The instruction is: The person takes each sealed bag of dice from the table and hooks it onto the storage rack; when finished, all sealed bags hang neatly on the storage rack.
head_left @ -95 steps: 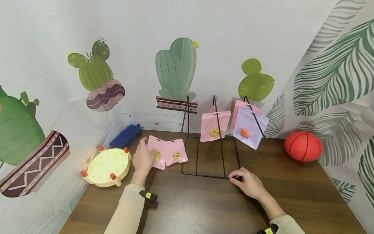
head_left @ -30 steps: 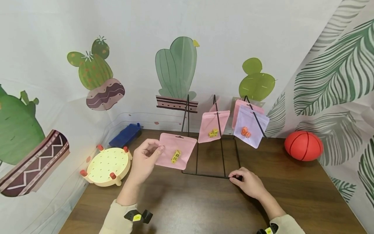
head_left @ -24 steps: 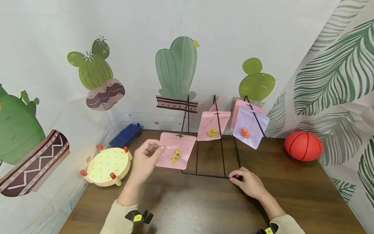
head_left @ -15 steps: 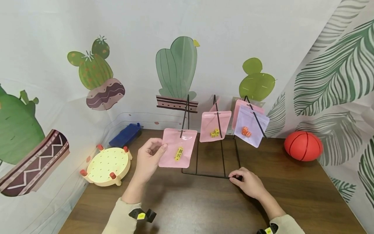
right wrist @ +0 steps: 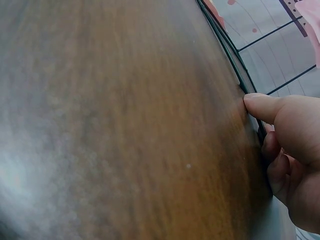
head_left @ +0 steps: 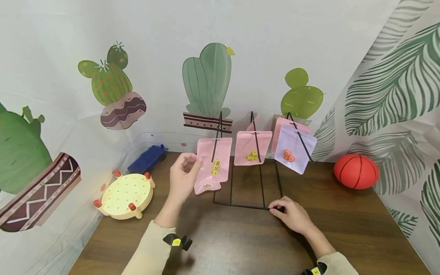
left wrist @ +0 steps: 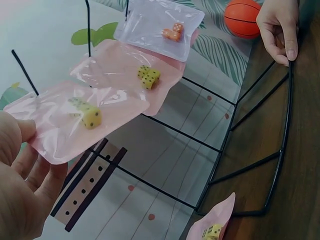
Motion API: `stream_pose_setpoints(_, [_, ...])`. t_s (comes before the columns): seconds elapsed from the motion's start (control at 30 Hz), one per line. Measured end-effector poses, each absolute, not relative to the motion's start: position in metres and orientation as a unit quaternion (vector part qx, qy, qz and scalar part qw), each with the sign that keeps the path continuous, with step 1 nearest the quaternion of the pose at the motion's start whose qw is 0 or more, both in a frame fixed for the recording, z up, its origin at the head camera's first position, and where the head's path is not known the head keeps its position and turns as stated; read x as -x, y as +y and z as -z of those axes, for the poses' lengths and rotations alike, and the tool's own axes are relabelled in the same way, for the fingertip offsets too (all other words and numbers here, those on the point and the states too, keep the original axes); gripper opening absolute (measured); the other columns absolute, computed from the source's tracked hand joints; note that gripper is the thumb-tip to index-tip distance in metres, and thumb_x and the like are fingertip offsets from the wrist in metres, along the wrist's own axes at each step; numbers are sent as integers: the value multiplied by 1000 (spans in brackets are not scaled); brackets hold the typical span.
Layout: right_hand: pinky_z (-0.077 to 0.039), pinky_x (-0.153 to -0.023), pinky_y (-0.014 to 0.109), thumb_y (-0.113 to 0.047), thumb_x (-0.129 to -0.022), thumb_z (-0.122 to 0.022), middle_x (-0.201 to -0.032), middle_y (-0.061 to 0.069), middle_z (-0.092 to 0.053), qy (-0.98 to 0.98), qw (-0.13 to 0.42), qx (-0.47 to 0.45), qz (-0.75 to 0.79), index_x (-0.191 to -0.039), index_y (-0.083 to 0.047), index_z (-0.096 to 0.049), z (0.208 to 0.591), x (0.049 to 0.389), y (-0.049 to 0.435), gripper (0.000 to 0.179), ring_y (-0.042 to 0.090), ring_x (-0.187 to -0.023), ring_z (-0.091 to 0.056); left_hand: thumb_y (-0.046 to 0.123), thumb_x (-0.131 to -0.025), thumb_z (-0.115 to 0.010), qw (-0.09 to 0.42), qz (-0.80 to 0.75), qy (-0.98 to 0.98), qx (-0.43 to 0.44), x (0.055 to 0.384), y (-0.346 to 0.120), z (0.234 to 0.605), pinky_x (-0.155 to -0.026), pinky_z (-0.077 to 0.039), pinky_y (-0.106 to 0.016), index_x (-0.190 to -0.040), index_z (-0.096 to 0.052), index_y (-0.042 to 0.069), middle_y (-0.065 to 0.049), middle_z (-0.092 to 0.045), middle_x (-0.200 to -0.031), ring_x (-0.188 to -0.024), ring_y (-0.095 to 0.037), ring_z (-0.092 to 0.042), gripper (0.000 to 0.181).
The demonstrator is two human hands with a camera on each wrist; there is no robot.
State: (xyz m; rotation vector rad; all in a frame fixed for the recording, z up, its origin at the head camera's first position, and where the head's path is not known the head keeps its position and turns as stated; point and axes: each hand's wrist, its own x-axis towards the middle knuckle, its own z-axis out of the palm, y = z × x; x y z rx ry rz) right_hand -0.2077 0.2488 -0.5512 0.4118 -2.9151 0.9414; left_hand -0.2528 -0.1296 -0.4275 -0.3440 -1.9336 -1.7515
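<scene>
My left hand (head_left: 183, 175) pinches the left edge of a pink zip bag (head_left: 223, 152) with yellow dice in it. The left prong of a black wire rack (head_left: 240, 206) passes through the bag's hang hole, its tip showing in front of the bag. Low behind it, a second pink bag (head_left: 207, 187) with yellow dice lies on the table. My right hand (head_left: 292, 215) grips the front right corner of the rack's base, thumb on the wire in the right wrist view. A pink bag (head_left: 242, 147) hangs on the middle prong; a lavender bag (head_left: 299, 145) with orange dice hangs on the right one.
Another pink bag (head_left: 276, 133) hangs behind the lavender one. A pale yellow round board (head_left: 127, 194) with red pegs stands at left, near a blue object (head_left: 146, 158). A red ball (head_left: 356, 172) sits at right on the brown table (head_left: 233, 244), before a printed cloth.
My left hand has picked one pink bag off the table, brought its hole onto the left prong and slid it up and back along it. My right hand has stayed on the rack.
</scene>
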Motion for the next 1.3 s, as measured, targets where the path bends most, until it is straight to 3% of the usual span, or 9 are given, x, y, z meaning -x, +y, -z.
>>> stream_pose_setpoints(0.13, [-44,-66,30,-27,-93,-80,-91,-15,-57,-943,23,-133,-303,-100,-35,-77,553,208,249,10,7,-78,-54,5,-96,-74,259,632,-722,112,255,-120,417,-63,-45,-19,-103,-66,-4,-19,-71,-90,-73,-16,-62,14])
stream_pose_setpoints(0.33, [-44,-65,30,-27,-92,-81,-90,-15,-57,-943,28,-136,-304,-100,-34,-77,553,208,249,11,7,-78,-54,1,-97,-71,267,607,-739,116,261,-110,400,-70,-46,-22,-104,-63,-10,-22,-71,-91,-74,-27,-62,15])
stream_pose_setpoints(0.5, [-44,-64,30,-27,-92,-81,-89,-15,-57,-941,31,-137,-307,-99,-34,-77,553,208,248,11,7,-78,-54,14,-100,-72,259,600,-750,100,287,-110,415,-67,-46,-24,-108,-65,-2,-17,-72,-101,-77,-33,-67,20])
stream_pose_setpoints(0.7, [-43,-64,30,-27,-93,-80,-90,-14,-56,-942,21,-135,-306,-100,-35,-76,552,209,248,11,7,-77,-52,25,-100,-73,261,586,-760,106,310,-109,420,-64,-51,-25,-107,-65,6,-7,-72,-103,-77,-22,-68,21])
stream_pose_setpoints(0.9, [-43,-64,29,-27,-93,-80,-89,-15,-57,-942,26,-135,-307,-99,-35,-76,552,208,248,11,7,-77,-53,27,-100,-72,254,582,-767,96,319,-106,417,-65,-55,-29,-106,-65,8,-5,-72,-102,-80,-20,-69,21])
stream_pose_setpoints(1.3, [-43,-64,29,-29,-94,-79,-89,-14,-56,-941,24,-137,-308,-99,-36,-76,550,208,249,9,6,-78,-52,23,-97,-76,239,561,-789,83,325,-111,425,-78,-58,-37,-108,-68,9,-4,-73,-103,-87,-21,-71,19])
